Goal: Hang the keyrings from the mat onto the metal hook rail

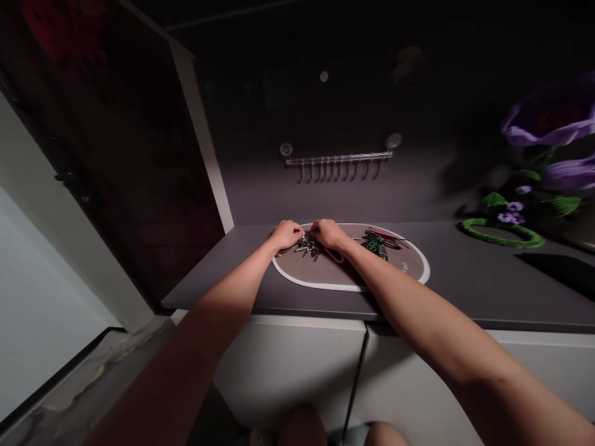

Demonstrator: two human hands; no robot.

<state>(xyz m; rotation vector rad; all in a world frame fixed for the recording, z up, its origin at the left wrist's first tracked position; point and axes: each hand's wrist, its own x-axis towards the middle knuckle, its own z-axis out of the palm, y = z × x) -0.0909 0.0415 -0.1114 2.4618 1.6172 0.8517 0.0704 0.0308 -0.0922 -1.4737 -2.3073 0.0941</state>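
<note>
Landmark: one oval mat (325,286), taupe with a pale rim, laid on the grey bench (450,279). Item: a bunch of keys (311,249), small metal pieces fanned out on the left half of the mat, between my two hands. Item: my left hand (287,235), over the mat's left end, fingers bent inward at the edge of the bunch; whether they pinch a key I cannot tell. Item: my right hand (327,233), over the mat near its far rim, fingers curled under and out of sight; what they grip, if anything, I cannot tell. Item: a pinkish loop (336,256), on the mat just below my right hand; whether it joins the keys is unclear. Item: a dark cluster with a green mark (373,247), on the mat's right half, a red slim piece (383,233) beside it. Item: a clear hook rail (341,159), on the wall above the mat. Hazards, in my judgement: small pieces could slip from curled fingers and scatter past the rim; the loop could snag if my right hand pulls sideways; my right forearm, lying close to the cluster, could nudge it; dim light could make one key pass for another.
</note>
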